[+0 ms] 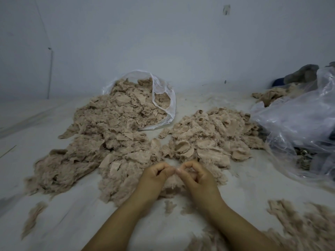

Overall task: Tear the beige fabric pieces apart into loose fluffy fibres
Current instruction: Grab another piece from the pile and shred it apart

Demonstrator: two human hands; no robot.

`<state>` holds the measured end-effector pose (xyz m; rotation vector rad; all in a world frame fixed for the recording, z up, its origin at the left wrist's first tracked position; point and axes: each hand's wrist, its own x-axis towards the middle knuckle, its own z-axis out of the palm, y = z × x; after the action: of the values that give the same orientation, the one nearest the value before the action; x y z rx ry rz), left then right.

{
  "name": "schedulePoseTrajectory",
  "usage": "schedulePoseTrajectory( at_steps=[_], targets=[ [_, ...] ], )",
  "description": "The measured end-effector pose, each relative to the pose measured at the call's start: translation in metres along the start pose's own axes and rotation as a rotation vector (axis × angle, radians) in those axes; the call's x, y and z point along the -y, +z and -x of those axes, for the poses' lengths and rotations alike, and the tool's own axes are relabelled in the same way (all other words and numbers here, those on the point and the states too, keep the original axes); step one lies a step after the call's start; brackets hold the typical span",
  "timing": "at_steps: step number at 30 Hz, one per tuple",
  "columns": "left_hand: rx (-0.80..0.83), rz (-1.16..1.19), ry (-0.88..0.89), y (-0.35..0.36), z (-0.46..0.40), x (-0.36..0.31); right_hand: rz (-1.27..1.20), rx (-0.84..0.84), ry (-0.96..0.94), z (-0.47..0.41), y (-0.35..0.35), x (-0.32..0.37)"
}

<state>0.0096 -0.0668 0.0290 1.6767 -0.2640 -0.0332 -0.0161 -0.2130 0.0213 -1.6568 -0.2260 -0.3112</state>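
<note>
left hand [155, 173] + right hand [193, 173]: fingers curled, thumb tips meeting, pinching a small fluffy tuft [173, 182] at 6 o'clock | fabric pieces [208, 140] heaped at 1 o'clock | larger heap [101, 140] spilling from clear bag [163, 98] at 11 o'clock

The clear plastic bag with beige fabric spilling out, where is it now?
The clear plastic bag lies left of centre against the wall, behind the left fabric pile.

Both forearms are seen bare to the frame's lower edge; nothing is worn on the left hand [155, 175] or right hand [194, 175].
</note>
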Motion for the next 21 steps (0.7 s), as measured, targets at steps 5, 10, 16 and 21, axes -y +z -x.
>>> schedulePoseTrajectory(
  at_steps=[5,10,16,21],
  targets=[
    [-0.047,0.137,-0.072,0.002,0.001,-0.005,-0.033,0.045,0.068,0.0,0.004,-0.001],
    [-0.422,0.14,-0.056,-0.027,-0.011,-0.01,0.032,0.066,0.099,0.003,-0.008,0.002],
    [0.092,0.381,-0.192,-0.006,-0.001,-0.011,0.433,0.102,-0.195,0.004,0.001,0.006],
    [0.1,0.38,-0.236,-0.01,0.0,-0.011,0.189,-0.013,-0.285,0.005,-0.005,0.007]
  ],
)
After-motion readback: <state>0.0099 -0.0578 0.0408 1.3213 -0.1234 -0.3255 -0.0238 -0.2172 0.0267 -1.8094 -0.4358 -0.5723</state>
